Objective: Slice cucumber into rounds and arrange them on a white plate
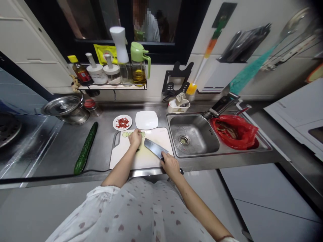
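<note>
My right hand (171, 165) grips the handle of a kitchen knife (155, 148) with a broad blade, which lies low over the white cutting board (151, 162). At the board's far edge my left hand (135, 138) is closed, its fingers drawn together above a row of pale green slices (125, 134). Whatever those fingers pinch is too small to make out. A small dark bit shows beside the left wrist. Just beyond the board stand a white plate (146, 120) and a small plate (115, 123) with chopped red pieces (123, 122).
A whole cucumber (86, 148) lies left of the board, near a lidded steel pot (66, 109). To the right is the sink (174, 134), with a red plastic bag (234, 134) beyond it. Bottles and jars fill a wall rack (113, 86). A black cable (50, 178) runs along the counter's front.
</note>
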The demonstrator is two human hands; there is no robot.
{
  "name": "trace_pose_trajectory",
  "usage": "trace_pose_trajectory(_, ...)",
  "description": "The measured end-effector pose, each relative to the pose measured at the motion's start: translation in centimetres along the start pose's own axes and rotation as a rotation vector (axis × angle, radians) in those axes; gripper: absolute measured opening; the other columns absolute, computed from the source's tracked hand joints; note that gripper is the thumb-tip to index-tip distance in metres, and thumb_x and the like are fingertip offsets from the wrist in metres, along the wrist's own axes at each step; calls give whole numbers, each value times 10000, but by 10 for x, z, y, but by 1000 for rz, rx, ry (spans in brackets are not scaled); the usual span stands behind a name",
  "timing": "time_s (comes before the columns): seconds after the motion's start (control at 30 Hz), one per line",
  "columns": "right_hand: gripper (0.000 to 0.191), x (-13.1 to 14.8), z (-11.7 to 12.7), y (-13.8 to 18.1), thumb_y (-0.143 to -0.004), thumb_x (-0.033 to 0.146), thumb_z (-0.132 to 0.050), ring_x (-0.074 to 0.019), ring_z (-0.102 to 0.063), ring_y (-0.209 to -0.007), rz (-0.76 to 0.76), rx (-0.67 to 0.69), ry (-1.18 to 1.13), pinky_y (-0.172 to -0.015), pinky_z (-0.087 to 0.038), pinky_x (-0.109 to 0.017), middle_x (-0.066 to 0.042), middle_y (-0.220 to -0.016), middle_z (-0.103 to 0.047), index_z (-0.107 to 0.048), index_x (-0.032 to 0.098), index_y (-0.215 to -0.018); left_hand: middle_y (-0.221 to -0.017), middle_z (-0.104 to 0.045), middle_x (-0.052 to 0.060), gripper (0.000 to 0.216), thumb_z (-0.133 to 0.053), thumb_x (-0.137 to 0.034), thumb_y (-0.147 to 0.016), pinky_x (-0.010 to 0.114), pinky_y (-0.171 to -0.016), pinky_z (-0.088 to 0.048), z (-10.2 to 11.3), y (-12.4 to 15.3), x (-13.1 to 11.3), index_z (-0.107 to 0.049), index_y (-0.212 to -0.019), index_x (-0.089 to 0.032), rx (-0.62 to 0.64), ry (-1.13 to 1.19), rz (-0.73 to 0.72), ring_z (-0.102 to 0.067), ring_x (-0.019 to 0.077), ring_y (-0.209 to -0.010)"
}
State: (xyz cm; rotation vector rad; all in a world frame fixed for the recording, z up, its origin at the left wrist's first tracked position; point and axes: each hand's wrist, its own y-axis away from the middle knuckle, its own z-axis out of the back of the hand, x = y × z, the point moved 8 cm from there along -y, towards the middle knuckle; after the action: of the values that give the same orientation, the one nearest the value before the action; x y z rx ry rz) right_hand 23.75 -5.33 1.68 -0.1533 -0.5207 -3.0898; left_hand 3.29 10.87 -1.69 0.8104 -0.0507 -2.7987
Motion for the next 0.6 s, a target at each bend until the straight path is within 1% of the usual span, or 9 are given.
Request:
trace_pose_trajectory(0.1,398,-1,1,0,-897,250,-507,-217,-601,-978,-8,0,-9,-775,-385,-278,-84,-1077,-640,-472,219,-1292,-860,-705,63,272,-471,-153,-830,354,-855,-364,-2,-4,-1,-647,-1016,-243,1,-71,-26,-625,241,-922)
trace_pose_trajectory(0.2,404,-2,1,0,-891,246,-514,-217,-599,-979,-8,-3,-17,-780,-387,-279,-87,-1073,-640,-472,222,-1292,-919,-705,79,281,-475,-148,-831,377,-872,-362,-4,-6,-5,-654,-1028,-237,11,-110,-78,-610,258,-967)
trace_pose_trajectory(0.3,402,-2,1,0,-887,232,-504,-221,-601,-973,-5,-11,-24,-782,-389,-285,-87,-1070,-642,-481,218,-1289,-1002,-699,98,245,-497,-161,-822,395,-898,-363,-5,-7,-6,-682,-970,-224,29,-115,-111,-590,270,-1021)
trace_pose_trajectory(0.37,397,-2,1,0,-888,233,-496,-224,-603,-969,-4,-15,-28,-780,-390,-287,-87,-1069,-644,-490,216,-1285,-1031,-695,105,220,-516,-181,-813,402,-912,-366,-3,-8,-3,-701,-925,-218,27,-97,-101,-581,278,-1046)
trace_pose_trajectory(0.47,401,-2,0,-1,-884,235,-495,-226,-605,-969,-12,-12,-40,-778,-393,-288,-87,-1074,-646,-499,218,-1285,-1012,-706,83,242,-518,-213,-816,368,-883,-403,4,-8,12,-706,-968,-228,-14,38,-13,-606,253,-1001)
trace_pose_trajectory(0.6,405,-4,0,-3,-878,228,-490,-218,-610,-966,-27,-8,-62,-782,-396,-282,-89,-1096,-649,-512,221,-1283,-947,-714,41,278,-501,-273,-843,290,-794,-449,15,4,46,-681,-1050,-229,-98,294,134,-634,191,-873)
